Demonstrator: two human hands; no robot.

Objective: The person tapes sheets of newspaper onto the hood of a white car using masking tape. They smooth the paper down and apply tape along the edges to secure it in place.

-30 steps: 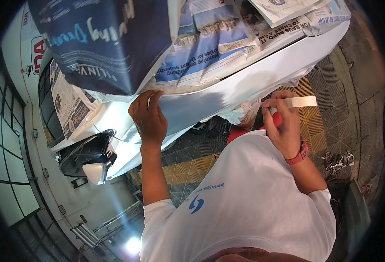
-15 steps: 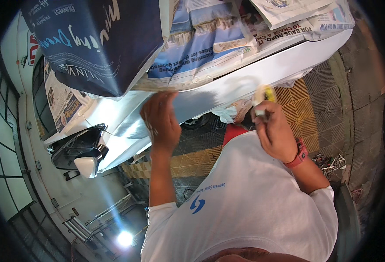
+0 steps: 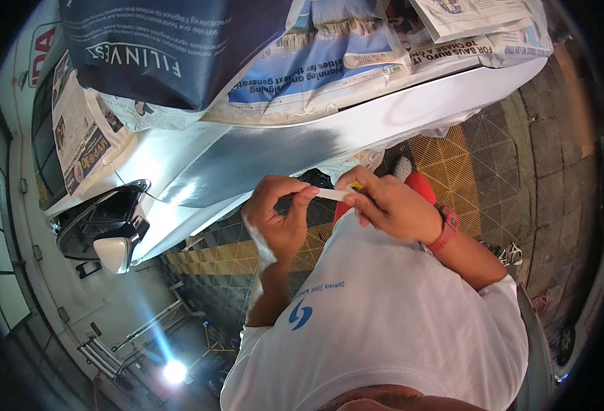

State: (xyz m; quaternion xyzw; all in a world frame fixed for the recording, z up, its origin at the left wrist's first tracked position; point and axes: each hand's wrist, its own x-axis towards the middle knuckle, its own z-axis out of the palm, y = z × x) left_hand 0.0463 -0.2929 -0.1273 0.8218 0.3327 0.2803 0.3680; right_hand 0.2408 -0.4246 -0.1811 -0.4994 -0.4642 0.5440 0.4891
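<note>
My right hand (image 3: 401, 209) is closed round a roll of tape (image 3: 357, 185), of which only a bit of the yellow inner ring shows between the fingers. A short whitish strip of tape (image 3: 331, 194) spans the gap between both hands. Its free end is pinched between the thumb and finger of my left hand (image 3: 281, 211). Both hands are held in front of my shirt, apart from the car. Beyond them lies the car's white body side (image 3: 384, 127), with a dull grey patch (image 3: 261, 161) on it.
Newspaper sheets (image 3: 329, 65) and a dark blue printed sheet (image 3: 158, 41) cover the car's upper part. A side mirror (image 3: 114, 253) juts out at the left. Below is black and yellow floor tiling (image 3: 446, 164). A bright lamp (image 3: 174, 371) shines at the lower left.
My left hand has come away from the car panel and now pinches the tape's end. The roll in my right hand has moved left and nearer to it.
</note>
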